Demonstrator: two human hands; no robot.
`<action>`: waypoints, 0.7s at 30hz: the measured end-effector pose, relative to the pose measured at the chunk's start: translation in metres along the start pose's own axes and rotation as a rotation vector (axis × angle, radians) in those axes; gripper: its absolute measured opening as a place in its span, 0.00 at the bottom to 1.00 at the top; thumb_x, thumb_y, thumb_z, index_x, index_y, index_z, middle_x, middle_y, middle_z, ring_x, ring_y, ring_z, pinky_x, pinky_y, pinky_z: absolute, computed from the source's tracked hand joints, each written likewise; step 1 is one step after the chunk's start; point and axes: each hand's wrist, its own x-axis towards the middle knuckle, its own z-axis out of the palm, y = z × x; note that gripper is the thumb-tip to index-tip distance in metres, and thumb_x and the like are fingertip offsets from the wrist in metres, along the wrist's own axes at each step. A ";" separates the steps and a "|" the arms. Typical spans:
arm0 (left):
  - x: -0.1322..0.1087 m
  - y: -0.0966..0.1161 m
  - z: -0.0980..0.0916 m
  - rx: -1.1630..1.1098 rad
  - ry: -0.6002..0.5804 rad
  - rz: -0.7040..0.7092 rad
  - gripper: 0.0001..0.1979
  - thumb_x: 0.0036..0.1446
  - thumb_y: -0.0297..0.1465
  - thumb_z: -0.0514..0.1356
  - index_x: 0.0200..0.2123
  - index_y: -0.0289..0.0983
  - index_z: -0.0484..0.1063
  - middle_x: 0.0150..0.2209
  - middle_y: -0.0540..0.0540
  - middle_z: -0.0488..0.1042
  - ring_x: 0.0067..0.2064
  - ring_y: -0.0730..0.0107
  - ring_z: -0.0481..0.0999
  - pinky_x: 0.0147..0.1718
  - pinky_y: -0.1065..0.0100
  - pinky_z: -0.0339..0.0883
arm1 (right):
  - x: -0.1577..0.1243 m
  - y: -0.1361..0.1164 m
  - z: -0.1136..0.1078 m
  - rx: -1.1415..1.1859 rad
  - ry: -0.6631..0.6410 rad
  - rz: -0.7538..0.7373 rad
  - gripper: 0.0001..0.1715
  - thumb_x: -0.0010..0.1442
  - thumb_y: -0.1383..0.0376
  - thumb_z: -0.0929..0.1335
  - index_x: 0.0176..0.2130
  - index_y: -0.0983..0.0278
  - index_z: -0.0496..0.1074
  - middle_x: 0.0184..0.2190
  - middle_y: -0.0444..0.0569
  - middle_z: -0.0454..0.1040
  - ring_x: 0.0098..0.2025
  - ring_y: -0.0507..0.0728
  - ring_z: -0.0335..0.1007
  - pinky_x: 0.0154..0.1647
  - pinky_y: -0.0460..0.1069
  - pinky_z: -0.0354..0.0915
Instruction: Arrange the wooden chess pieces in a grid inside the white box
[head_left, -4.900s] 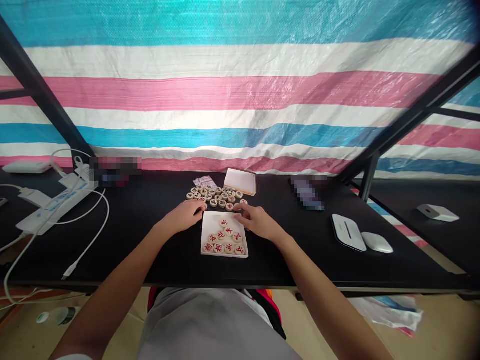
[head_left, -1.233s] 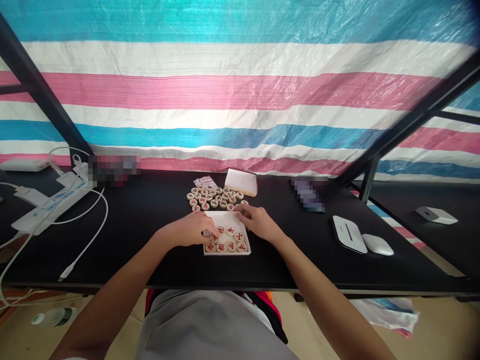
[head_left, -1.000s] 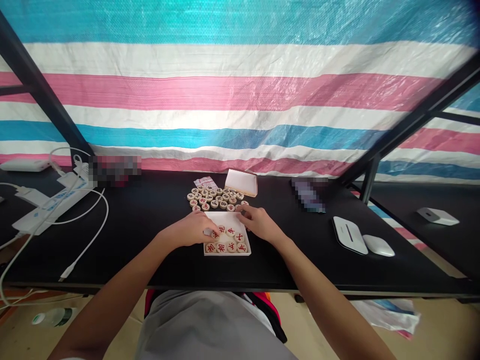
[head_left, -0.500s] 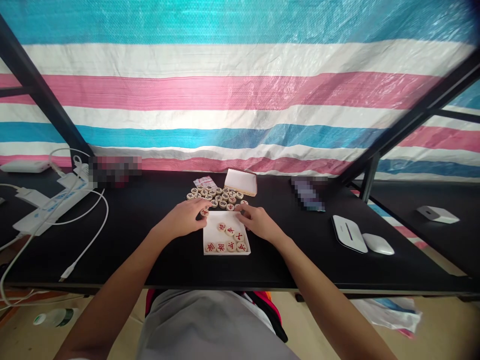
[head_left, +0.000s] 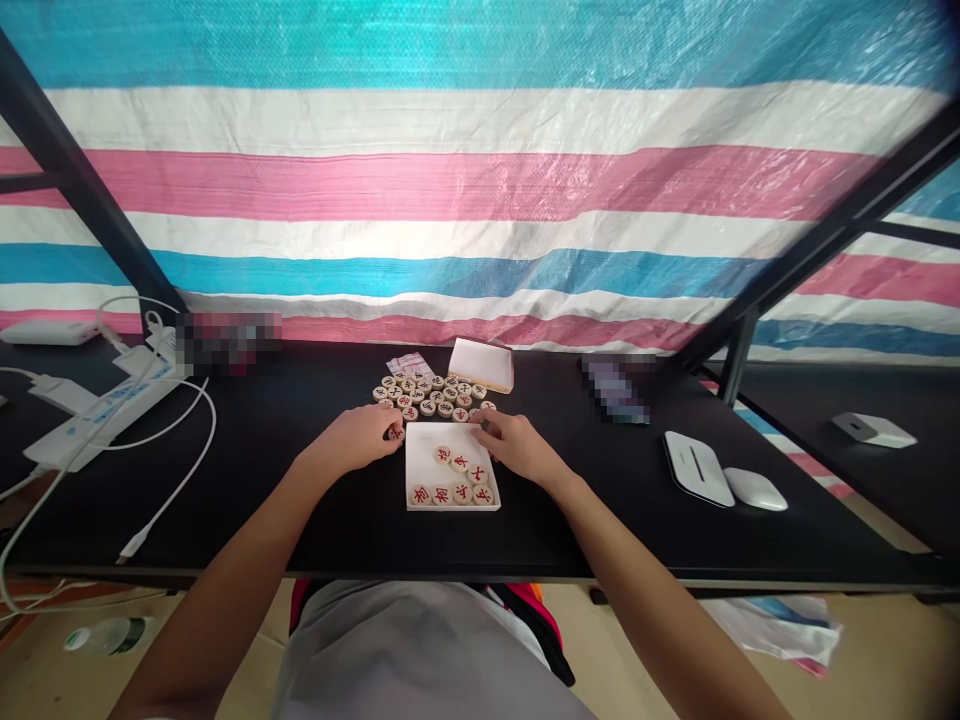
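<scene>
Holding is done by the left hand [head_left: 362, 437]: one piece [head_left: 396, 434] is clamped between thumb and fingers, partly covered by them, just off the left wall of the box [head_left: 423, 442], near its far corner. Marking on that piece is too small to read. Box is set open on the black desk [head_left: 255, 440], close to the near edge. Seven boxed pieces [head_left: 462, 493] are seen inside, all marked in red: four are lined up along the near wall, three are laid in a slant running down to the right. Right hand [head_left: 517, 445] is placed at the box's far right corner, fingers bent; whether the wall is pinched or only touched can't be told. Pile [head_left: 445, 408] of loose pieces is spread just beyond the box, black and red markings mixed, partly hidden by the hands. Lid [head_left: 482, 363] is laid inside up behind the pile's right end; wrapper [head_left: 410, 366] is laid behind its left end. Well to the right, a white case [head_left: 699, 467] and a mouse [head_left: 756, 487] are set side by side. Far left is taken up by a power strip [head_left: 139, 390], plugs fitted. Backdrop is formed by a striped sheet [head_left: 480, 180].
</scene>
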 end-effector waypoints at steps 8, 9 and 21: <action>0.008 -0.003 0.010 0.107 0.033 0.029 0.11 0.60 0.33 0.50 0.39 0.41 0.72 0.41 0.46 0.71 0.41 0.65 0.73 0.29 0.72 0.62 | 0.001 0.002 0.001 0.005 -0.007 0.003 0.13 0.60 0.61 0.61 0.41 0.62 0.71 0.19 0.41 0.69 0.22 0.52 0.66 0.28 0.45 0.60; 0.008 -0.003 0.011 0.117 0.035 0.025 0.11 0.61 0.33 0.50 0.39 0.41 0.72 0.41 0.46 0.71 0.41 0.65 0.73 0.29 0.72 0.62 | 0.001 0.001 0.000 0.008 -0.007 0.004 0.13 0.60 0.61 0.61 0.41 0.62 0.71 0.19 0.41 0.69 0.22 0.52 0.66 0.28 0.45 0.60; 0.009 0.025 0.031 0.033 0.207 0.470 0.11 0.61 0.32 0.54 0.45 0.39 0.73 0.43 0.47 0.75 0.46 0.64 0.70 0.49 0.64 0.58 | 0.000 0.002 0.002 0.022 0.015 -0.016 0.13 0.60 0.61 0.62 0.41 0.62 0.71 0.19 0.41 0.68 0.22 0.51 0.64 0.27 0.45 0.59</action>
